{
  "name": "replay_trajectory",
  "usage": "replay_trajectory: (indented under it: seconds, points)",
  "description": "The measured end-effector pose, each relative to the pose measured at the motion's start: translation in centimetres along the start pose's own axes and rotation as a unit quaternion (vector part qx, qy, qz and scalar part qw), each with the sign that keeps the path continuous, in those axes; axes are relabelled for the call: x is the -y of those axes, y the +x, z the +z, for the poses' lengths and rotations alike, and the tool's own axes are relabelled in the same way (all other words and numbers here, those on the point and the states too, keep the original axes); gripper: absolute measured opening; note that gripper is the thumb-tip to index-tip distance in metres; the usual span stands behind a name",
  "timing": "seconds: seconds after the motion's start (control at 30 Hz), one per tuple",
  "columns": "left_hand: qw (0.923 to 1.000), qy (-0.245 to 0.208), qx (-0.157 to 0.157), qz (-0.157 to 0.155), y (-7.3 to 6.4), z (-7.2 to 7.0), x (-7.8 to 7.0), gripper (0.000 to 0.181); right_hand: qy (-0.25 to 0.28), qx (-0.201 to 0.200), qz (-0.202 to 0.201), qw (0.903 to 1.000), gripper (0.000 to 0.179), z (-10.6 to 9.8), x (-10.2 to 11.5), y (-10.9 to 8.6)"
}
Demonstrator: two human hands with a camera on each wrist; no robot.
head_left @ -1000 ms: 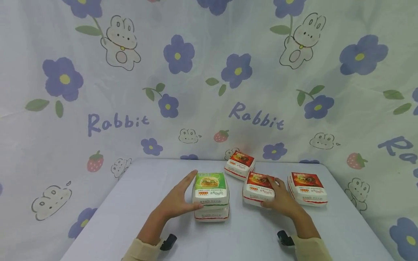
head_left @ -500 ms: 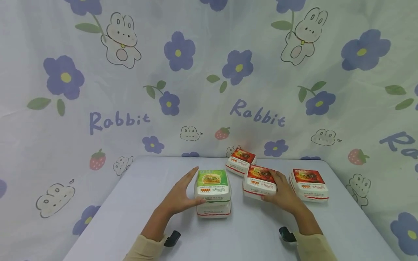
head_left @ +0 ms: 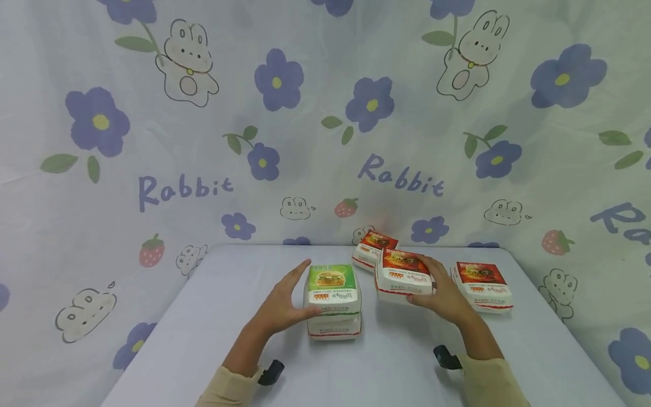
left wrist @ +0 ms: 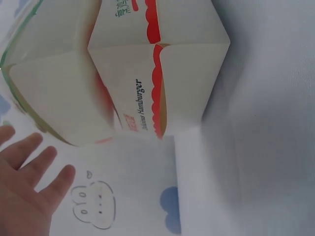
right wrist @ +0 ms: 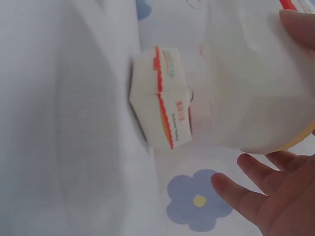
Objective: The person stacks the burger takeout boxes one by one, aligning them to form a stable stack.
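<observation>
In the head view, a green-topped hamburger box (head_left: 333, 287) sits on a red-trimmed white hamburger box (head_left: 334, 329). Beside this stack, my left hand (head_left: 277, 305) has its thumb along the green box's front and its fingers spread at the left side. The left wrist view shows those fingers (left wrist: 24, 162) fairly straight next to the upper box. My right hand (head_left: 447, 297) holds a red-topped hamburger box (head_left: 404, 278), thumb at the front and fingers at the far right side. Its pale underside (right wrist: 256, 83) shows in the right wrist view, raised over the table.
Another red-topped hamburger box (head_left: 372, 251) stands at the table's back, partly behind the held one. To the right of my right hand lies one more red-topped box (head_left: 482, 288). A curtain with rabbits and flowers (head_left: 277, 82) hangs behind the white table (head_left: 356, 379).
My right hand has lifted the red-topped hamburger box, which now overlaps the back box more. The left hand stays beside the stack; the head view has shifted slightly.
</observation>
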State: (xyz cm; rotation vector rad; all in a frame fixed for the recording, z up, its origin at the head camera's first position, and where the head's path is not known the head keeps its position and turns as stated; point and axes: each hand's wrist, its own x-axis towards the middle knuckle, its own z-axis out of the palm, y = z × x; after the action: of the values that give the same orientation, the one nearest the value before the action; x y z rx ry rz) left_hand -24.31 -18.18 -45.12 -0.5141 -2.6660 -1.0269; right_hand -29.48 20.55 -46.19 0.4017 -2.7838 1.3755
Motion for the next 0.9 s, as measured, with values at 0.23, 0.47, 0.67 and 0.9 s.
replay_trajectory:
  seconds: [0.23,0.47,0.67,0.9]
  points:
    - [0.9999,-0.005,-0.002,-0.009,0.2,0.0,-0.2,0.107,0.001,-0.012,-0.024,0.9996,0.110,-0.8,1.4,0.4]
    - [0.9998,-0.015,0.001,-0.009,-0.1,0.1,-0.2,0.105,0.025,0.000,-0.028,0.9993,0.110,-0.5,2.8,0.6]
    - [0.9997,-0.025,-0.006,-0.002,-0.3,0.0,-0.6,0.102,0.037,0.002,-0.058,0.9976,0.112,-0.2,4.0,1.3]
    - [0.9998,-0.021,-0.005,-0.007,-0.1,0.2,-0.9,0.101,0.056,0.017,-0.064,0.9962,0.113,0.4,5.2,1.6]
